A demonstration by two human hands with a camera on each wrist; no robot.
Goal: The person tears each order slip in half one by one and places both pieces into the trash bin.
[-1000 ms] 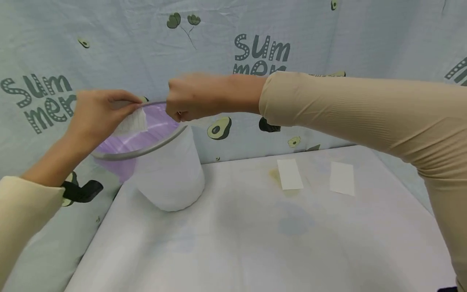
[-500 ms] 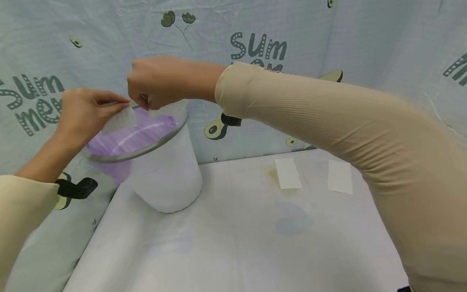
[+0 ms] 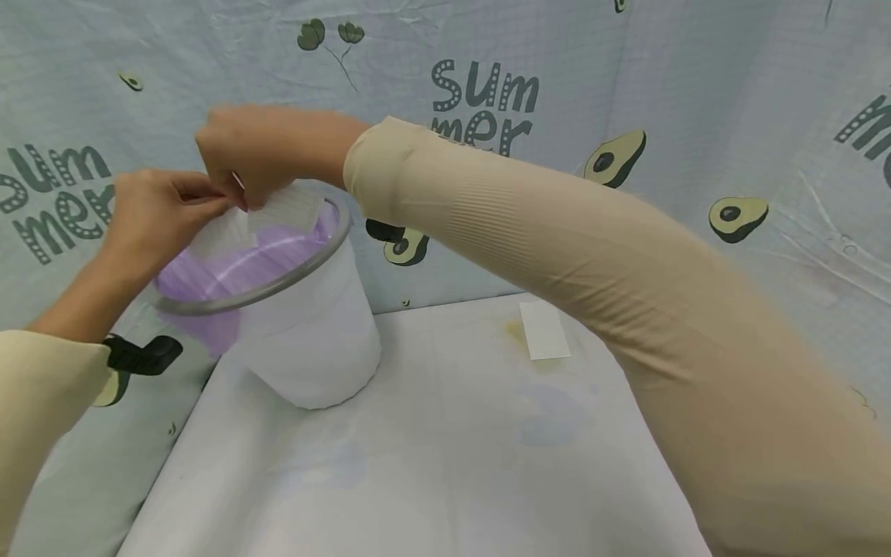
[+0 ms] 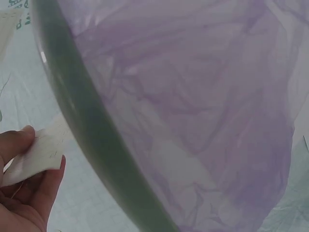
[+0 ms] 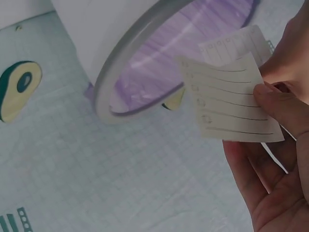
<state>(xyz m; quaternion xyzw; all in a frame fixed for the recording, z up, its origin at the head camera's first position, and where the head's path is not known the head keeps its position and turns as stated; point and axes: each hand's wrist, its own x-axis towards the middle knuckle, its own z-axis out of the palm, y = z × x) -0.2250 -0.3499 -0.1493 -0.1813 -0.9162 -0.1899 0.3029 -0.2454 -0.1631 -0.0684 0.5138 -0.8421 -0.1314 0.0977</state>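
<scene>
Over the mouth of a white bin (image 3: 316,333), both hands are close together, fingertips meeting in the head view. My left hand (image 3: 146,220) pinches a slip of white paper (image 3: 221,236) between thumb and fingers. My right hand (image 3: 254,151) pinches another slip of paper (image 3: 291,207); the right wrist view shows ruled lines and small boxes down one edge of this lined paper slip (image 5: 231,99). Behind it there appears the left hand's slip, also printed with lines. A purple bag (image 3: 278,251) lines the bin and folds over its grey rim (image 3: 244,298).
The bin stands at the back left of a white-covered table (image 3: 445,441). A flat white paper piece (image 3: 545,330) lies right of it. Behind rises a pale curtain (image 3: 390,46) printed with avocados and lettering.
My right hand has moved left with its paper slip, from the bin's right side to my left hand. The left hand has stayed nearly in place, still pinching its slip.
</scene>
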